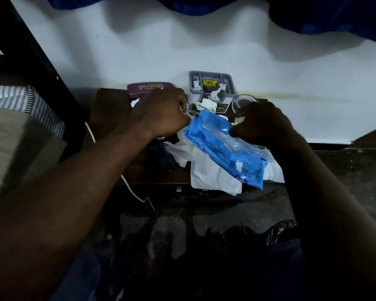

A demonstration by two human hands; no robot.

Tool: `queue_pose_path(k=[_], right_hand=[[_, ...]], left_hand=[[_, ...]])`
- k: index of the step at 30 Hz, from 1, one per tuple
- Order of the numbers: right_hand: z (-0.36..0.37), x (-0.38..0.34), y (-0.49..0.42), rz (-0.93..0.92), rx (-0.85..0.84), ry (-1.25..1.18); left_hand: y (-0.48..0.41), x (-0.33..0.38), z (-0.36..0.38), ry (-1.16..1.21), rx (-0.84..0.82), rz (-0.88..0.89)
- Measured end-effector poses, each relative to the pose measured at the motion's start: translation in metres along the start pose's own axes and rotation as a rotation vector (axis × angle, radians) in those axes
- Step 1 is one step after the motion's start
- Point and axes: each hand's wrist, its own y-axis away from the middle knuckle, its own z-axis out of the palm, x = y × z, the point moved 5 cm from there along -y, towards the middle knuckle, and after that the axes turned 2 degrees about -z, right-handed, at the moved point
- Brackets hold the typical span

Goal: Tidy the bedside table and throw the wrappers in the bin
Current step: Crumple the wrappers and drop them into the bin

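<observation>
Clutter covers the bedside table (109, 109); right hand (265, 124) pinches the blue wrapper (224, 148) by its top corner, above white wrappers (208, 172); left hand (161, 111) is fisted beside it, its hold unclear; best bunch everything together before lifting.

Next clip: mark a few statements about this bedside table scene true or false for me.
1. The right hand grips the blue wrapper. True.
2. The glasses case is green. False: it is maroon.
3. The grey tray stands against the wall. True.
4. The white cable hangs off the right side of the table. False: it hangs at the left.
5. The left hand lies flat and open. False: its fingers are curled.
</observation>
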Motion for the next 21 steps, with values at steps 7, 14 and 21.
queue_pose_path(k=[7,14,21], right_hand=[[-0.006,0.020,-0.006,0.063,0.146,-0.208],[-0.027,0.044,-0.003,0.161,0.414,-0.539],[-0.021,0.046,0.002,0.174,0.325,-0.723]], left_hand=[[-0.001,-0.004,0.013,-0.082,-0.074,-0.026],[0.005,0.008,0.035,-0.378,-0.226,-0.058],[0.016,0.029,0.060,-0.569,-0.248,-0.014]])
